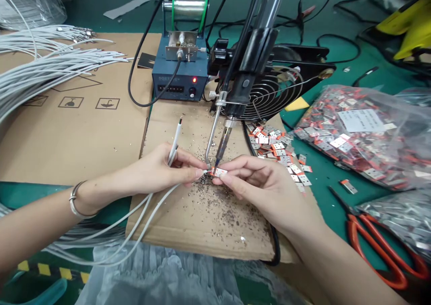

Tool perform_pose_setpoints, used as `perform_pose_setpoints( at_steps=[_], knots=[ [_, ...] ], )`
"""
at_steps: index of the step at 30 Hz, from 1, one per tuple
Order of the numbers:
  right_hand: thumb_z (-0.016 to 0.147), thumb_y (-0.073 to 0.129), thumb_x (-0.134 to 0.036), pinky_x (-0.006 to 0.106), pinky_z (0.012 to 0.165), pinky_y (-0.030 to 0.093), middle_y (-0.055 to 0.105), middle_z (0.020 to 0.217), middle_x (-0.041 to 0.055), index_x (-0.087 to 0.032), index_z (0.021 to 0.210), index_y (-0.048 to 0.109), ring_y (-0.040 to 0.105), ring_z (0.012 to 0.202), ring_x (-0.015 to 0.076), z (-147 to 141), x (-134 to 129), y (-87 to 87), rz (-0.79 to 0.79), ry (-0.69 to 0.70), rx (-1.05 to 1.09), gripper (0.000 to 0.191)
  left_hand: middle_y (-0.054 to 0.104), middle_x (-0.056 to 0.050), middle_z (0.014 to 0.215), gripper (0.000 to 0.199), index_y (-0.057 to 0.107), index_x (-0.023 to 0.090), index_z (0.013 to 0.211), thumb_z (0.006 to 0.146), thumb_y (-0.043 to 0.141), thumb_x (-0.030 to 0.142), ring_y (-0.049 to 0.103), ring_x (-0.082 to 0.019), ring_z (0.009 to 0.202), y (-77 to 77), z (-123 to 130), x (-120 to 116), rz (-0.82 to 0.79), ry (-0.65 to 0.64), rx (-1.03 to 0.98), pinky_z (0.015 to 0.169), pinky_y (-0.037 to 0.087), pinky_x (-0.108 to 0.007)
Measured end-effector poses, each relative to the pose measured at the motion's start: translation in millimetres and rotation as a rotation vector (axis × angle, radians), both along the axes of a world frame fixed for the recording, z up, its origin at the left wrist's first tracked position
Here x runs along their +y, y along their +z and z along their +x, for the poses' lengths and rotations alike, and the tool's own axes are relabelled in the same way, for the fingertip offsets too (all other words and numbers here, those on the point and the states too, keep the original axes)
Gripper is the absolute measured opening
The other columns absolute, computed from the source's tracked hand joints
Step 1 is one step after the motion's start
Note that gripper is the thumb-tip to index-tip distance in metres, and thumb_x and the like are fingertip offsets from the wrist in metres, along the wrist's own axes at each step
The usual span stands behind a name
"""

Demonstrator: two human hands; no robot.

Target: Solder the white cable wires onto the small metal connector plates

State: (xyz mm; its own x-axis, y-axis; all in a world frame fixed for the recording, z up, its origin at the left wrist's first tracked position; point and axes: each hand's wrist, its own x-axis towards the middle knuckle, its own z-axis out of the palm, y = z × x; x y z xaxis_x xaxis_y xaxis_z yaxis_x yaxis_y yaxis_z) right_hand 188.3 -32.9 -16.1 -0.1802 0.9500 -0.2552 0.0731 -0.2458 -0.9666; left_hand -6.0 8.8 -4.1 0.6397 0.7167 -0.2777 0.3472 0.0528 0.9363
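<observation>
The left hand (164,168) pinched a white cable (204,172) near its end between thumb and forefinger; a second cable (176,137) rose upright through the same hand, its dark tip uppermost. The right hand (262,179) gripped a connector (221,172) between thumb and forefinger, holding it over a cardboard sheet (161,233) strewn with specks. The cable's end met the connector's orange-edged end directly below the iron (222,144), whose tip stood at the joint; contact could not be judged. A bent tube (213,137) descended just beside the iron. Behind lay a blue feeder (180,78), its red lamp lit, bearing a spool (188,6). Loose connectors (279,145) lay beyond the right hand, near a filled bag (362,121).
</observation>
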Motion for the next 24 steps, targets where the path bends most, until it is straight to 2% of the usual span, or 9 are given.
perform_pose_setpoints(
  at_steps=[7,13,17,24],
  knots=[
    [0.069,0.069,-0.021,0.014,0.059,0.052,0.073,0.069,0.0024,-0.019,0.074,0.066,0.068,0.065,0.0101,1.3,0.2,0.7,-0.006,-0.003,0.025,0.006,0.056,0.001,0.057,0.024,0.069,0.011,0.079,0.079,0.056,0.031,0.048,-0.009,0.056,-1.6,-0.7,0.3,0.034,-0.029,-0.004,0.052,0.037,-0.019],
    [0.068,0.070,-0.025,0.019,0.060,0.054,0.073,0.070,0.0026,-0.020,0.074,0.065,0.069,0.066,0.0132,0.9,-0.8,0.8,-0.011,0.003,0.046,0.009,0.055,0.002,0.055,0.020,0.068,0.011,0.080,0.078,0.057,0.027,0.046,-0.007,0.052,-0.1,-0.5,1.2,0.015,-0.022,-0.018,0.048,0.035,-0.018],
    [0.067,0.071,-0.025,0.018,0.059,0.054,0.073,0.068,0.0018,-0.020,0.075,0.065,0.069,0.065,0.0128,1.3,-1.6,1.0,-0.024,0.003,0.091,0.011,0.056,0.003,0.054,0.019,0.069,0.011,0.082,0.078,0.057,0.026,0.045,-0.007,0.051,1.3,-0.3,2.0,0.011,-0.017,-0.006,0.046,0.034,-0.017],
    [0.068,0.069,-0.025,0.019,0.058,0.053,0.073,0.068,0.0033,-0.019,0.073,0.064,0.069,0.067,0.0141,-2.1,0.1,3.8,-0.033,-0.029,-0.007,0.009,0.058,0.002,0.053,0.018,0.070,0.011,0.083,0.075,0.060,0.023,0.047,-0.008,0.052,1.9,2.9,0.3,0.005,0.040,0.043,0.049,0.038,-0.018]
  ],
)
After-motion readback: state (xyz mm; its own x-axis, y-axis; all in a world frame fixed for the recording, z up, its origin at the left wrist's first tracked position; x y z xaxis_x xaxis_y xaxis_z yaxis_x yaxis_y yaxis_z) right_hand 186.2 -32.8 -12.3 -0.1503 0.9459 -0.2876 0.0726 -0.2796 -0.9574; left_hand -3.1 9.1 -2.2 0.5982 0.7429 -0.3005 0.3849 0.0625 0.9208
